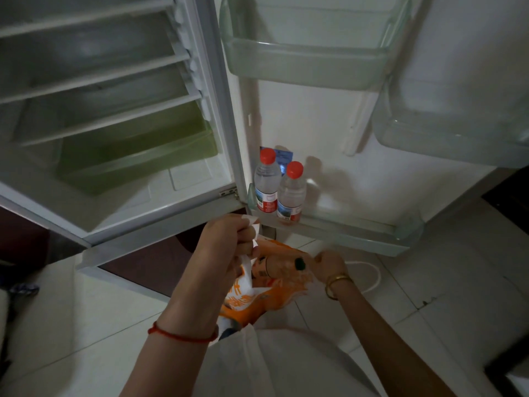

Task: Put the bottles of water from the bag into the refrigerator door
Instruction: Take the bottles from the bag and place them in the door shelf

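Our left hand pinches the orange bag's white handle; our right hand closes on its rim. Two water bottles stand in the bottom door shelf. The thin bag could slip, spilling the rest.

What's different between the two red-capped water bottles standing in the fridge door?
The left red-capped clear plastic bottle stands nearer the hinge and further back; the right red-capped clear plastic bottle stands further forward. The left shows a red label band, the right mostly a picture. Both are upright, capped, in the bottom door shelf.
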Available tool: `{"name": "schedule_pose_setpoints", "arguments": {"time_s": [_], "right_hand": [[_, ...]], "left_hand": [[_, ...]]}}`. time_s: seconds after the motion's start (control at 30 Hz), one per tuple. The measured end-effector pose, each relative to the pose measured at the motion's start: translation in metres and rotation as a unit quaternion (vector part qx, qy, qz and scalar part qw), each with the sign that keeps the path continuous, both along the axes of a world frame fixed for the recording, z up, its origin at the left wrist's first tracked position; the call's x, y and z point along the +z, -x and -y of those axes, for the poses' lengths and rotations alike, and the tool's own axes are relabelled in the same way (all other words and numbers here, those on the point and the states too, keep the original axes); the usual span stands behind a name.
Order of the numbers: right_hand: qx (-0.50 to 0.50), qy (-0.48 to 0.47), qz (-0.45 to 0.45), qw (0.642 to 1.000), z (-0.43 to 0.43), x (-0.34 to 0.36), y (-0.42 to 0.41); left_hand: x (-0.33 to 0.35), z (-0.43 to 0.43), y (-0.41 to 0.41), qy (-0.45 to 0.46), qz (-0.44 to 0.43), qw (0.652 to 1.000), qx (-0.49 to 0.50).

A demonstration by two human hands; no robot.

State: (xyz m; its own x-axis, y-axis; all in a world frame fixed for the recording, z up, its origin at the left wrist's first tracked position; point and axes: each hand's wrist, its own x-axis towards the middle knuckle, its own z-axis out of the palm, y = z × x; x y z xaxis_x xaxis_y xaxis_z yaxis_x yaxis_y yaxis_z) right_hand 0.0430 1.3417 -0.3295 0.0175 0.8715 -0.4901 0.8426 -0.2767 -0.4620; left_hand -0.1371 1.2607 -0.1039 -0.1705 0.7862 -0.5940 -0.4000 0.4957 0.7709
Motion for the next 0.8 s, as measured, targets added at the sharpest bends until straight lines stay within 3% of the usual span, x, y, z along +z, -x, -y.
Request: {"name": "schedule_pose_setpoints", "arguments": {"time_s": [0.07,0.17,0.27,0.4,0.57,0.7,0.8], "right_hand": [[-0.012,0.069,-0.009,0.997,0.002,-0.028,-0.003],[-0.084,0.119,-0.105,0.984,0.000,-0.052,-0.002],[-0.137,0.124,-0.167,0.968,0.002,-0.049,0.009],[-0.148,0.089,-0.173,0.970,0.004,-0.045,0.022],[-0.010,-0.029,-0.127,0.991,0.015,-0.015,0.031],[0.125,-0.127,-0.106,0.978,0.028,0.025,0.033],[0.164,-0.200,-0.086,0.962,0.031,0.061,0.023]], "left_hand": [[0.004,0.003,0.000,-0.003,0.007,1.000,-0.009],[0.008,0.006,0.000,-0.014,0.004,1.000,-0.018],[0.011,0.007,-0.002,-0.024,-0.011,0.999,-0.022],[0.012,0.012,-0.001,-0.030,-0.032,0.999,-0.001],[0.011,0.020,0.013,-0.039,0.001,0.998,0.057],[0.012,0.023,0.020,-0.045,0.014,0.996,0.077],[0.014,0.018,0.012,-0.045,0.010,0.995,0.084]]}}
